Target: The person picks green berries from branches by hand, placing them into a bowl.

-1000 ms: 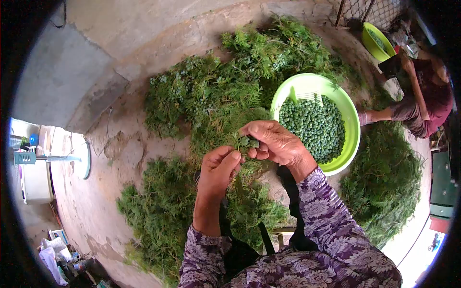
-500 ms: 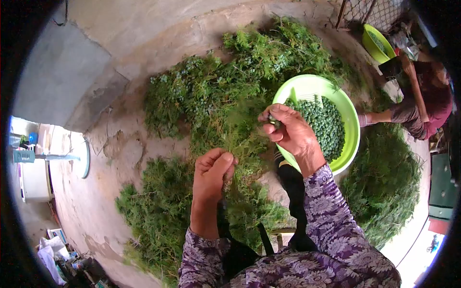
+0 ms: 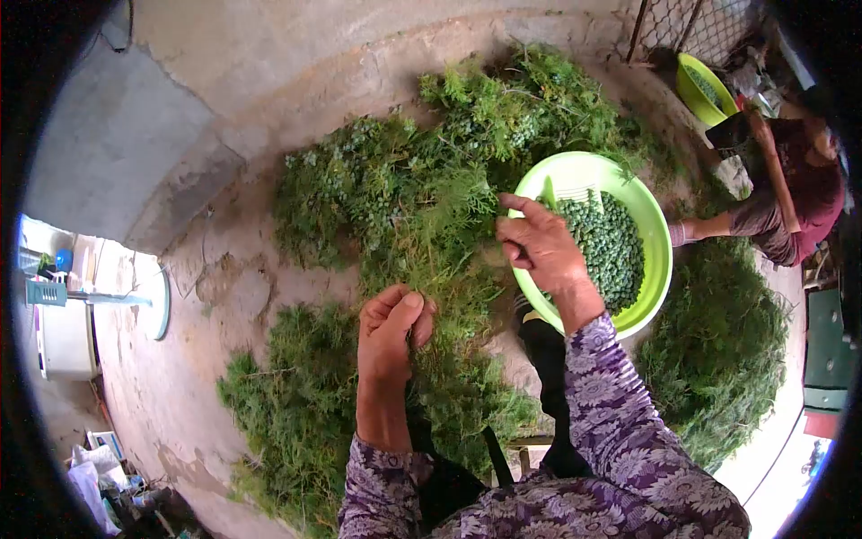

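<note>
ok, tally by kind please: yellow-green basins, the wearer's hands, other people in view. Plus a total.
Yellow-green basins: 2 (near basin, far basin)
Wearer's hands: 2 (left hand, right hand)
Other people: 1 (seated person at right)
Total: 5

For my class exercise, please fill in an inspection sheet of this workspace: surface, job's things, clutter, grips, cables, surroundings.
Surface: stained, worn floor.
Job's things: green basin part-filled with green berries; leafy branches piled on both sides.
Clutter: mixed items heaped at lower left.
Left grip: thumb and fingers close together over the branches; contents unclear.
Right grip: fingers partly open over the basin's rim; no berries visible in it.
Cables: dark cord at upper left.
Surroundings: another person at the right, near a second green tub; wire mesh beyond.
</note>
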The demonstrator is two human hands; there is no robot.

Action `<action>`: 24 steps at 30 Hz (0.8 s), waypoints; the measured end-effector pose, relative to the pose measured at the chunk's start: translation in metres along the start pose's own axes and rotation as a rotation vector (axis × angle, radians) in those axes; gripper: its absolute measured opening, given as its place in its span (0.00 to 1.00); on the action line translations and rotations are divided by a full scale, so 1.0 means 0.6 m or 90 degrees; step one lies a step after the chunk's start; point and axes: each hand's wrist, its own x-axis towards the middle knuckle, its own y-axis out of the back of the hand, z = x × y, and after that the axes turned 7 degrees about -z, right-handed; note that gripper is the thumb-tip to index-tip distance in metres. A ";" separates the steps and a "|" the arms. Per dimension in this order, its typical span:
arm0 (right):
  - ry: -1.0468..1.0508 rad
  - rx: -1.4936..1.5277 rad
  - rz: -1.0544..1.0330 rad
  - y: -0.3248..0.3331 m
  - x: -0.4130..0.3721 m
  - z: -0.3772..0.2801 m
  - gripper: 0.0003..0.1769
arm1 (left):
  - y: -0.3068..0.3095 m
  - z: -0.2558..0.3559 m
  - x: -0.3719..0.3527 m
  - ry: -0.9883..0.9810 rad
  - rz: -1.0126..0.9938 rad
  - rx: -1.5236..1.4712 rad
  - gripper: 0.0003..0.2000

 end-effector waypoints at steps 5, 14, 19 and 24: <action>-0.090 0.057 -0.071 -0.022 0.010 0.015 0.26 | -0.019 0.000 -0.003 0.038 -0.041 0.034 0.11; -0.078 -0.121 -0.094 -0.055 -0.004 0.017 0.08 | -0.035 -0.006 -0.012 0.105 -0.159 0.042 0.12; -0.095 -0.149 -0.120 -0.063 -0.008 0.007 0.11 | -0.024 -0.008 -0.008 0.062 -0.285 0.106 0.07; -0.143 -0.244 -0.157 -0.061 -0.007 0.008 0.12 | -0.021 -0.008 -0.012 0.087 -0.268 0.111 0.06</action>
